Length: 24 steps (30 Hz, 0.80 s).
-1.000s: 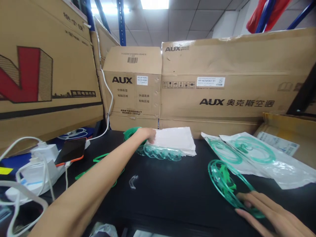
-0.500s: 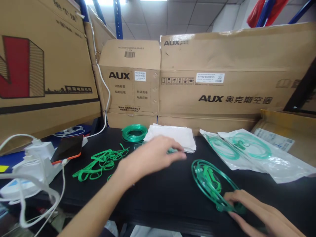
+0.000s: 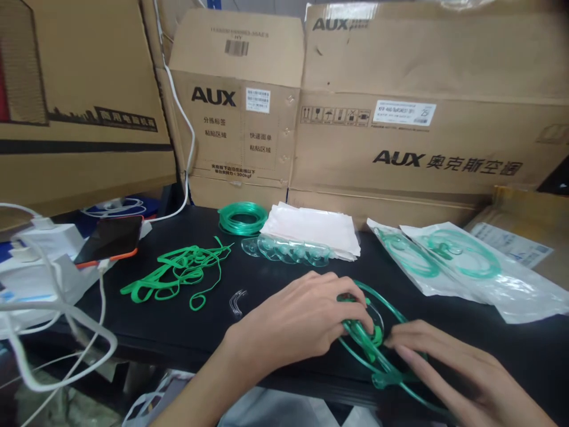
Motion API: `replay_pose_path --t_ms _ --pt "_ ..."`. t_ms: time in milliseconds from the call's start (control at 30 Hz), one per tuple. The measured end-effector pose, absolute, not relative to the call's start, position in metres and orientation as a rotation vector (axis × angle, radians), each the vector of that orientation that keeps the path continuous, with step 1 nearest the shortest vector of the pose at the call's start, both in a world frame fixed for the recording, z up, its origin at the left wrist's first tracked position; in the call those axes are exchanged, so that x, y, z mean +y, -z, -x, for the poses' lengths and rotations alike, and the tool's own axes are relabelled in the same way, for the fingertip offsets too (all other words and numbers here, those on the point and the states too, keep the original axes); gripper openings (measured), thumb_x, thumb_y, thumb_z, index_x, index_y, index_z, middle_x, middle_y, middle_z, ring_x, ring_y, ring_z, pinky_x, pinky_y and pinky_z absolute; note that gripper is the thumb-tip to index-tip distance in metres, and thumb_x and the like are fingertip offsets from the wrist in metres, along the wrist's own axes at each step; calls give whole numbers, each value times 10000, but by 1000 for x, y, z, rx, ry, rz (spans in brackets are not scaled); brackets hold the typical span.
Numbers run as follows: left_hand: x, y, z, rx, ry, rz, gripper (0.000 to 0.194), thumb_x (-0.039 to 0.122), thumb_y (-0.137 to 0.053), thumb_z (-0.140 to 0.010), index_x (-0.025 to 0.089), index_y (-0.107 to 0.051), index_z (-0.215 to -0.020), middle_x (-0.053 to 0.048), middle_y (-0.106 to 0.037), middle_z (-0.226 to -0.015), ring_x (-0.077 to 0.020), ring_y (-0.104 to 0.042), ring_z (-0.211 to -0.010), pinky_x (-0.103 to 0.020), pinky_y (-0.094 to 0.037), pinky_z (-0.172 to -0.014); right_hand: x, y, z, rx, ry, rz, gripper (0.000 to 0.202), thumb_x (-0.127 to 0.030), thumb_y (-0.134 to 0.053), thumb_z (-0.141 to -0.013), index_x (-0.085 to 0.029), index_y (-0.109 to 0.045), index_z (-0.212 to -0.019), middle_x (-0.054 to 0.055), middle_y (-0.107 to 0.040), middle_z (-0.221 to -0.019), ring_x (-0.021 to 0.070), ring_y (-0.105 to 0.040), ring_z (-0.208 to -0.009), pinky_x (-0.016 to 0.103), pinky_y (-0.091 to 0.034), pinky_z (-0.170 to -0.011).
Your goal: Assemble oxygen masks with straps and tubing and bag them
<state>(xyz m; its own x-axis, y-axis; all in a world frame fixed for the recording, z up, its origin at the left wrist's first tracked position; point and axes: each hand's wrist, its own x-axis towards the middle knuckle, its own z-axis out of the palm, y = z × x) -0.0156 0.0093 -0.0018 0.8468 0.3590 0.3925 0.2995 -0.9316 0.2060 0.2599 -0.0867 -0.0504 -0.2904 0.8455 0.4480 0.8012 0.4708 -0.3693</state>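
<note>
brown cardboard cartons point(image 3: 427, 142) printed with dark lettering stand upright behind a flat black table point(image 3: 186, 326). two white translucent plastic pouches point(image 3: 524, 296) lie flat at its right.

the left hand point(image 3: 311, 320) is curled over a translucent green plastic tubing bundle point(image 3: 365, 339); its fingers are bent and clamped on it, thumb hidden. the right hand point(image 3: 471, 367) sits at the bundle's right side, thumb and forefinger nearly together; whether they pinch a loop, i cannot tell.

step in hand, in my judgement: gathering the loops into one compact bundle. the next move appears to call for a steady left grip while the loose outer loop is drawn in.

the bundle is near the table's front edge, between the hands. its long axis runs diagonally, from the left fingertips at the far left to the near right, where it points. a green plastic connector point(image 3: 387, 378) marks the near end, one tube trailing beyond.

smallest noted: clear curved plastic pieces point(image 3: 237, 302), near the left wrist.
</note>
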Motion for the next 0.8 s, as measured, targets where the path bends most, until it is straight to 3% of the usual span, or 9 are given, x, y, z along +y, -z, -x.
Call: replay_pose_path --t_ms 167,300,433,633,800 --pt "11 -1 17 542 -652 -2847 248 48 -563 -1004 249 -648 -1122 0 -634 -1197 -170 -631 -1081 -306 -447 -985 -74 40 -247 -2196 -222 1470 177 -404 -640 -1016 -287 -770 -1040 39 -759 -1156 207 -754 -1042 207 -589 -926" --pt "14 -6 23 599 -614 -2696 188 50 -571 -974 224 -641 -970 -6 -603 -1126 -147 -624 -916 -255 -458 -779 -69 30 -236 -2227 -366 1568 242 -435 -557 -1055 -286 -729 -970 18 -723 -1072 181 -730 -954 227 -570 -834" --pt "17 -10 29 668 -590 -2604 156 77 -619 -947 220 -630 -884 20 -585 -1102 -116 -596 -825 -257 -421 -686 -68 23 -227 -2248 -369 1592 285 -443 -500 -1074 -280 -667 -911 6 -693 -970 169 -693 -890 247 -549 -794" --pt "19 -7 33 690 -539 -2581 188 166 -806 -871 242 -663 -966 32 -586 -1169 -136 -626 -912 -265 -439 -747 -68 23 -229 -2388 -157 1466 126 -356 -596 -990 -271 -669 -932 9 -723 -938 177 -719 -847 254 -582 -799" --pt "26 0 39 829 -546 -2503 387 315 -871 -839 310 -638 -1149 33 -624 -1207 -192 -648 -1064 -279 -460 -809 -56 27 -230 -2329 -128 1665 101 -207 -589 -902 -253 -583 -812 -27 -687 -753 155 -663 -630 247 -524 -606"
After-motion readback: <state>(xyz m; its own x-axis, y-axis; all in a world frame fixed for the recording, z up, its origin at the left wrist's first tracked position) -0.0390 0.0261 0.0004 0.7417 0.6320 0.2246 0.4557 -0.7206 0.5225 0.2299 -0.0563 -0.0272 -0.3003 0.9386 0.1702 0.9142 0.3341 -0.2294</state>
